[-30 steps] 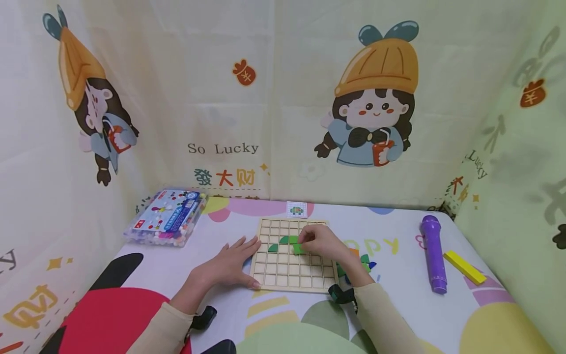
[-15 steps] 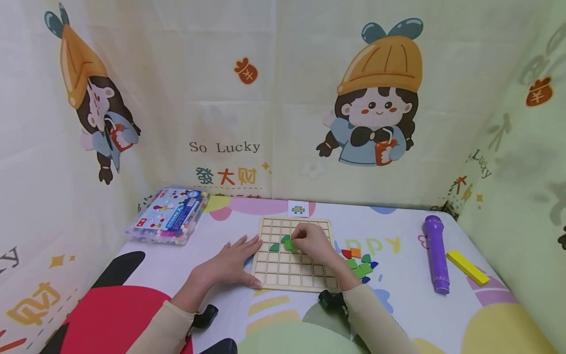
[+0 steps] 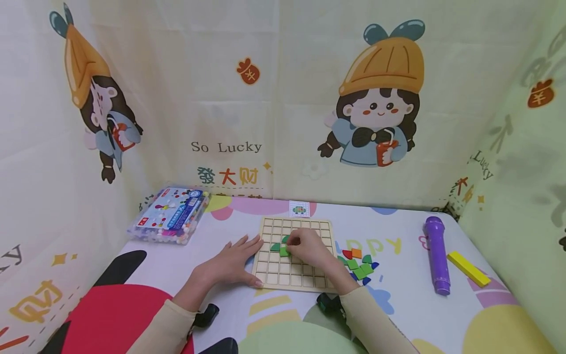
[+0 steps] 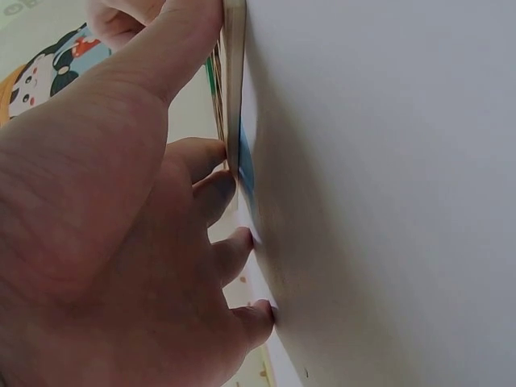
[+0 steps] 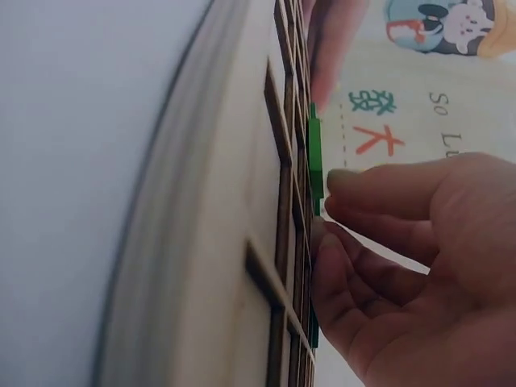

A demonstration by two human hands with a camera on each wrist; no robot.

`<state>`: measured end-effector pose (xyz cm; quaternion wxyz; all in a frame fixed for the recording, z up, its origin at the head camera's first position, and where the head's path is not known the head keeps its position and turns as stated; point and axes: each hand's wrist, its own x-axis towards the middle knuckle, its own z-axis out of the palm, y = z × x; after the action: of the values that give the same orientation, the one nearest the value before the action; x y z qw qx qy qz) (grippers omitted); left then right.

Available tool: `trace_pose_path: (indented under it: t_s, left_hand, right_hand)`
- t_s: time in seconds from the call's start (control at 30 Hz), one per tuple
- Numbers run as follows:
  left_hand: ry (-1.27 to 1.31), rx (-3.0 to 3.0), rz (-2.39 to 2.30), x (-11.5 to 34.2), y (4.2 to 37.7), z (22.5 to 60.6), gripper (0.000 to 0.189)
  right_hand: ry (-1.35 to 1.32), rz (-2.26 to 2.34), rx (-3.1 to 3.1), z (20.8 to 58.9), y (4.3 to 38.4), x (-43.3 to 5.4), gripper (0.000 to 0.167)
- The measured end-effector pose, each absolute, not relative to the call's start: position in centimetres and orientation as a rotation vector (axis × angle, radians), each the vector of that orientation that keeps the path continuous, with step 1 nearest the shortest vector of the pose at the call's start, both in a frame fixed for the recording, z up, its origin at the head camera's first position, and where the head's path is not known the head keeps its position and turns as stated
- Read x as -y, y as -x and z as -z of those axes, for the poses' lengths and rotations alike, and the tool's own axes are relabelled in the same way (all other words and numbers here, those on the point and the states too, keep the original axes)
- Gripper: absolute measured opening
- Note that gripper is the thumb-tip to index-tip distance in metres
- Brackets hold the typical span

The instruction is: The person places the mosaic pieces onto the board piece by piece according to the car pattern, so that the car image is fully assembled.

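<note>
My right hand [image 3: 307, 246] is over the wooden grid board [image 3: 276, 280], its fingertips pinching at the edge of a green square tile [image 3: 283, 251]. In the right wrist view that tile [image 5: 315, 157] stands slightly proud of the grid, with thumb and fingers [image 5: 347, 184] right at its end. Two green quarter-round tiles lie beside it, one at the left [image 3: 275, 247] and one partly behind the fingers [image 3: 285, 239]. Spread fingers of my left hand [image 3: 227, 263] rest along the board's left edge, with the thumb at its lower corner.
Right of the board lie loose green, blue, red and orange tiles [image 3: 360, 268]. A small pattern card [image 3: 299, 209] sits behind it. Farther right are a purple microphone-shaped stick [image 3: 437, 255] and a yellow bar [image 3: 468, 269]. A clear plastic box [image 3: 170, 216] stands back left.
My right hand has shifted left across the board with the green square tile, then slightly down, bringing it below the quarter-round tiles. The loose tiles at right have come into view. My left hand stays put.
</note>
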<state>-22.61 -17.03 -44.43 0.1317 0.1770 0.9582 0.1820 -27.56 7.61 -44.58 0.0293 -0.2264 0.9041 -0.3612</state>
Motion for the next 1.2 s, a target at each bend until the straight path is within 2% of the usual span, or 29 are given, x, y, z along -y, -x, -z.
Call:
trace_pose_path:
  t_s: [0.27,0.8,1.2]
  left_hand:
    - [-0.509,-2.767,-0.528,17.07,22.53,44.45,0.114]
    - [-0.494,-2.779,-0.519,16.86,22.37,43.99,0.113]
    - [-0.493,-2.776,-0.523,16.8,22.51,44.07,0.113]
  right_hand:
    - [0.759,1.0,-2.72,44.26,27.47,-7.62,0.023]
    - [0.644,1.076,-2.779,44.15,27.08,-7.16,0.012]
    - [0.667,1.082,-2.789,44.22,27.09,-7.33,0.008]
